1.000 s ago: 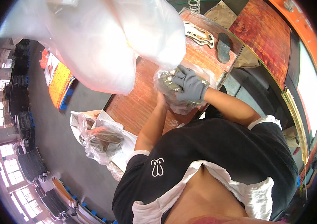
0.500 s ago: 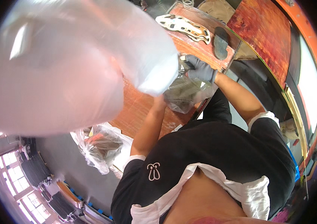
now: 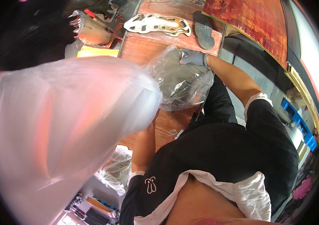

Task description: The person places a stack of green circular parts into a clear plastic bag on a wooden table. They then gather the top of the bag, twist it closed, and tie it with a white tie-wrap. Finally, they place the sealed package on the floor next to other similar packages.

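My right hand (image 3: pixel 195 58), in a grey glove, is closed on the upper edge of a clear plastic bag (image 3: pixel 182 84). Something dark olive lies inside that bag; its kind is blurred by the shiny film. A large, cloudy translucent plastic sheet or bag (image 3: pixel 73 120), smeared by motion, fills the left side close to the camera. Its narrow end reaches the clear bag and covers my left hand, so only my left forearm (image 3: pixel 144 144) shows below it. What my left fingers do is hidden. All this is above a reddish-brown wooden table (image 3: pixel 140 47).
Beyond the bag lie a cream-and-tan sole-shaped piece with holes (image 3: pixel 157 24) and a dark grey insole-shaped piece (image 3: pixel 203 32). Another filled clear bag (image 3: pixel 116 168) sits lower left. A red-brown board (image 3: pixel 251 18) slants at the right, and a yellow item (image 3: pixel 97 51) lies far left.
The cloudy plastic has swung lower, uncovering the far left side. More of the clear bag shows, spread wider beside my right hand, which keeps its grip. The whole view has shifted slightly.
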`<state>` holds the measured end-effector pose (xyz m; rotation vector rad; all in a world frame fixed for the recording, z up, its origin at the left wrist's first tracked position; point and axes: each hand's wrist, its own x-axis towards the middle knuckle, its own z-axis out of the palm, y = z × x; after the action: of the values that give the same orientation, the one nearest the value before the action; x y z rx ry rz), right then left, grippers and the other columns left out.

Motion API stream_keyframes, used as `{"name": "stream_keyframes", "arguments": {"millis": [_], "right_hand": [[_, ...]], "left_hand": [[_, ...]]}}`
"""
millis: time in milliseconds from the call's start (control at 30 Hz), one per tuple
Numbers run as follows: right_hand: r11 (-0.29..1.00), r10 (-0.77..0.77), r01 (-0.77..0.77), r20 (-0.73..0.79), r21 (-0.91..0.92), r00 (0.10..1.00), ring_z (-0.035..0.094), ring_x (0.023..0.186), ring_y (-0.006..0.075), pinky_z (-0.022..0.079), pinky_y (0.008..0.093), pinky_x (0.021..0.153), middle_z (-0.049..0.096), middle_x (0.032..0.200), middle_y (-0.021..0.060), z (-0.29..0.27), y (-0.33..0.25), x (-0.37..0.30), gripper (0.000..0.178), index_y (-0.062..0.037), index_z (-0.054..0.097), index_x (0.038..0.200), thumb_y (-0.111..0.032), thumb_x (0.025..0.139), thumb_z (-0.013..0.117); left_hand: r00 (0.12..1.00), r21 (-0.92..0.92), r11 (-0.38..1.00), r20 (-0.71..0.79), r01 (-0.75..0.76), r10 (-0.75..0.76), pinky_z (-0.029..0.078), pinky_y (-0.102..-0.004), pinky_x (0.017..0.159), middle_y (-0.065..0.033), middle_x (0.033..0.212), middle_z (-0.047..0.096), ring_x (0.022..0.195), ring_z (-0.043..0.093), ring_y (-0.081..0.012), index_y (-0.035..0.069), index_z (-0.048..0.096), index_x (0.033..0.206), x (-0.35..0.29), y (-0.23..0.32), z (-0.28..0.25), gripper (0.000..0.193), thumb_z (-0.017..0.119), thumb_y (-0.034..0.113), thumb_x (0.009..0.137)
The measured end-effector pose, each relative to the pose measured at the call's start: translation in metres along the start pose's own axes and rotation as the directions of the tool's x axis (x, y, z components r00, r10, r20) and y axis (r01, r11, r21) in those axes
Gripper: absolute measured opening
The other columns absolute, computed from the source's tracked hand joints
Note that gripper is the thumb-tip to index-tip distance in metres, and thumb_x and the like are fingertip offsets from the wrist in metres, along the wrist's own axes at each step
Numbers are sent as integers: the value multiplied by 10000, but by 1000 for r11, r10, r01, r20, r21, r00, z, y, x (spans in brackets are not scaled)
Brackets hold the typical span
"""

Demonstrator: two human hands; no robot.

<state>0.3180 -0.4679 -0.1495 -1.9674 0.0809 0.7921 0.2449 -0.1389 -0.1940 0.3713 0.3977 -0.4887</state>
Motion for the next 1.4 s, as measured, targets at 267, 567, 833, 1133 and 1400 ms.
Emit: {"name": "stream_keyframes", "arguments": {"millis": [267,567,833,1133,1400], "right_hand": [[990,-12,8,31,142,999,474,1152,299,340,355,967,497,1258,182,-2,-9,-2,775,-57,435,1282,-516,682,611],[928,-46,-9,139,371,989,535,990,175,421,315,857,577,1097,77,-14,3,8,536,-37,501,1209,-243,727,614],[579,7,-109,129,808,992,535,789,115,436,286,684,581,899,21,22,37,-8,347,-82,557,1063,-204,747,630],[362,-115,-170,225,917,968,523,696,161,422,316,656,584,789,38,150,11,-17,238,-94,621,945,-275,810,546],[384,-220,-147,245,912,944,524,777,147,426,309,706,584,863,44,254,-30,-11,286,-76,605,987,-306,847,505]], "left_hand": [[961,209,950,-201,233,-192,510,-341,810,-107,1136,550,954,566,-222,52,461,1215,28,-30,-56,420,446,356,924],[879,866,489,-310,105,362,453,-363,848,-127,1127,528,974,531,-241,15,468,1207,55,-41,-19,393,462,282,919],[858,909,410,-267,73,439,409,-382,879,-141,1147,498,1009,494,-260,0,450,1216,16,-39,-15,398,475,257,913],[819,982,85,-185,166,543,359,-403,913,-157,1170,464,1048,452,-281,-17,430,1226,-103,56,-1,408,489,229,906],[750,899,-361,57,249,659,314,-422,944,-172,1191,434,1083,415,-300,-32,411,1235,-146,64,18,420,502,204,900]]}}
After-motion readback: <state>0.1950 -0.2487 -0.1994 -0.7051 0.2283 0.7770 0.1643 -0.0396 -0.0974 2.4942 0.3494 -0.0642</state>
